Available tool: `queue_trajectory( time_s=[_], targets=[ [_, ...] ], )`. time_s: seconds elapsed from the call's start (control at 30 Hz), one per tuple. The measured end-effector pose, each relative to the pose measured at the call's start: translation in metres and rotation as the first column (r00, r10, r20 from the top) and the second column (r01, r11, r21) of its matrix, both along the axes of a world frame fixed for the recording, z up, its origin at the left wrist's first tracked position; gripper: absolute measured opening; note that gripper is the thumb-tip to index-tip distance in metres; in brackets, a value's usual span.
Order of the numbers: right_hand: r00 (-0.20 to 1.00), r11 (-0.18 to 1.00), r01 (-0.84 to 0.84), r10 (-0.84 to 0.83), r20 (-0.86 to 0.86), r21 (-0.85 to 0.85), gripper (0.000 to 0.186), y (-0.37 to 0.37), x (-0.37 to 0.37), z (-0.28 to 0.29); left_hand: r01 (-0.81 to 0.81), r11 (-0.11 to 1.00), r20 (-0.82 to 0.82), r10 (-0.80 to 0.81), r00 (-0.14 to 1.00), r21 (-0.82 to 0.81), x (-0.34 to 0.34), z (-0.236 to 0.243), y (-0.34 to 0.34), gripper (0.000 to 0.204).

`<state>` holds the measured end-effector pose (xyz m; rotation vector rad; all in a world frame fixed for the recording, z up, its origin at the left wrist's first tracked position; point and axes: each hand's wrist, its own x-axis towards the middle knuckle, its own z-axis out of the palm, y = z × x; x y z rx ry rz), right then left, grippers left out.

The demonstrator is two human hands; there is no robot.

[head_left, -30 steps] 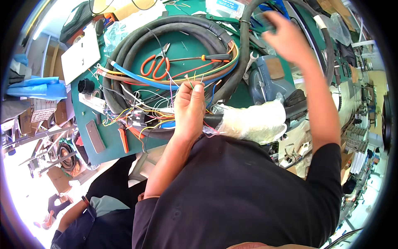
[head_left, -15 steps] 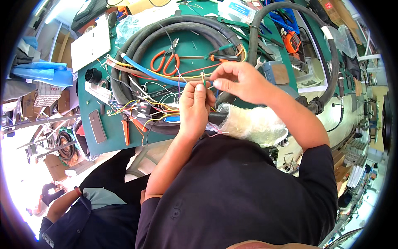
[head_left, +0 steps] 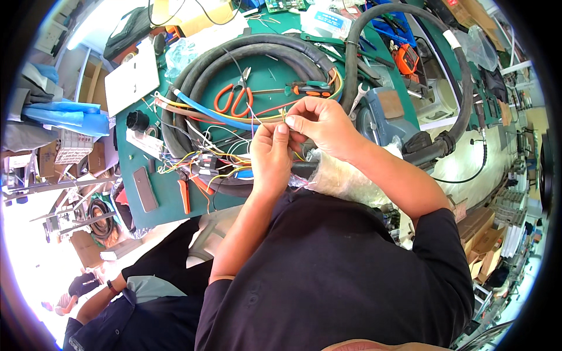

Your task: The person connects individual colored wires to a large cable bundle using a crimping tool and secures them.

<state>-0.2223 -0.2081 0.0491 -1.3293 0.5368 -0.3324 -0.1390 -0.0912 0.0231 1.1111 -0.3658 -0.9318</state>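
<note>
Thin wires stick up between the pinched fingers of my two hands, above the near edge of the green bench. My left hand grips them from below, thumb pressed on the fingers. Thumb and forefinger of my right hand close on their upper ends. Beside my left hand spreads a bundle of thin coloured wires. A thick blue wire runs behind it, from the coiled black cable. Under my right forearm lies a cable section wrapped in clear plastic. The wires' lower ends are hidden by my fingers.
Orange-handled scissors and green-and-orange pliers lie inside the coil. A phone and an orange-handled tool are at the near left. A blue vise stands right. A co-worker sits at lower left.
My right hand has come in against my left hand, and its thumb and forefinger have closed on the wire ends. The view has shifted slightly.
</note>
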Motion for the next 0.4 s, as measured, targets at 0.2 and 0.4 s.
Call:
queue_trajectory(
  time_s=[0.2,0.4],
  targets=[
    [0.988,0.984,-0.108,0.091,-0.124,-0.142,0.007,-0.01,0.006,0.014,-0.035,0.999,0.041,0.035,0.999,0.007,0.002,0.0,-0.001,0.017],
    [0.975,0.827,-0.206,0.131,-0.177,-0.523,0.008,-0.022,0.012,0.016,-0.04,0.998,0.005,0.04,0.999,-0.045,0.008,-0.001,-0.002,0.018]
  ],
)
